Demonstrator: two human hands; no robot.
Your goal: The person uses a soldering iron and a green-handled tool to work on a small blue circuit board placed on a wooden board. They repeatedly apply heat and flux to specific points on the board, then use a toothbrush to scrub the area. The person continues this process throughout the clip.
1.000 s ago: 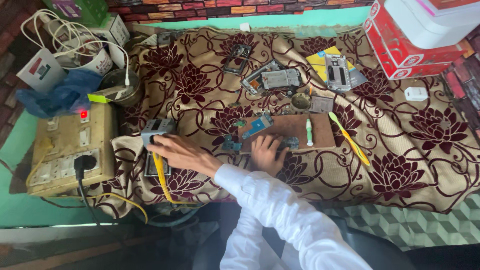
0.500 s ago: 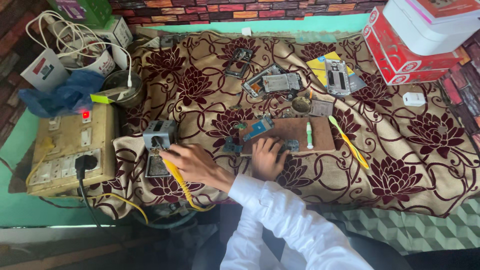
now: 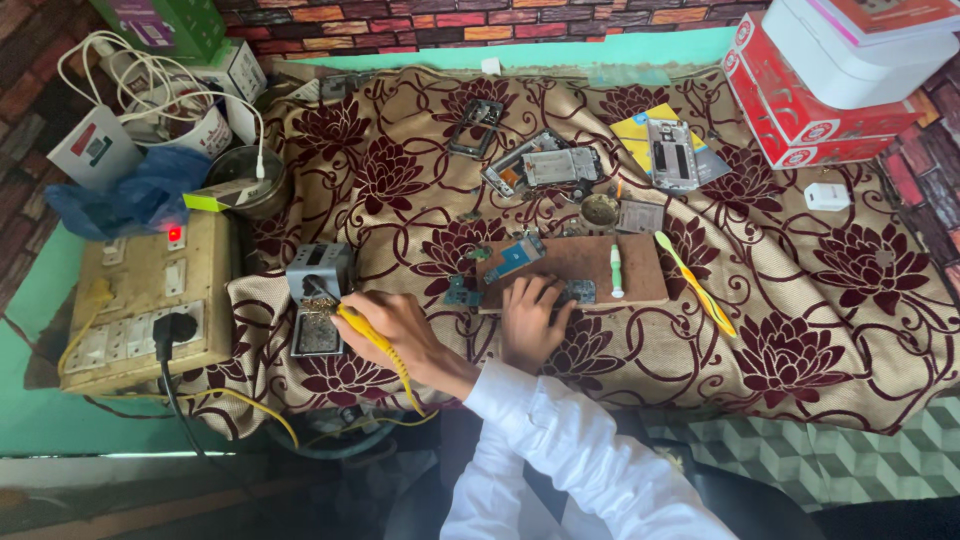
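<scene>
A green box (image 3: 165, 22) is sitting at the far left corner, at about ten o'clock from the hands, with white cartons (image 3: 95, 150) and a tangle of white cable (image 3: 150, 75) just below it and a blue bag (image 3: 130, 200) beside those. Below, a cream switchboard (image 3: 150, 300) is glowing with one red light. The left hand (image 3: 395, 325) is gripping a yellow soldering iron (image 3: 365, 335) — fingers clamped round its handle, tip resting in the grey stand (image 3: 318, 295) at its nine o'clock. The right hand (image 3: 530, 320) is lying on the floral cloth (image 3: 800, 300), fingers spread and pressing a small circuit board (image 3: 578, 292) at the near edge of a brown wooden board (image 3: 600, 265). A green-and-white tool (image 3: 616, 272) is lying on that board; a yellow tool (image 3: 695, 282) is lying at three o'clock. Phone parts (image 3: 545, 165) are scattered at twelve o'clock — red-and-white boxes (image 3: 800, 110) are stacked at two o'clock.
</scene>
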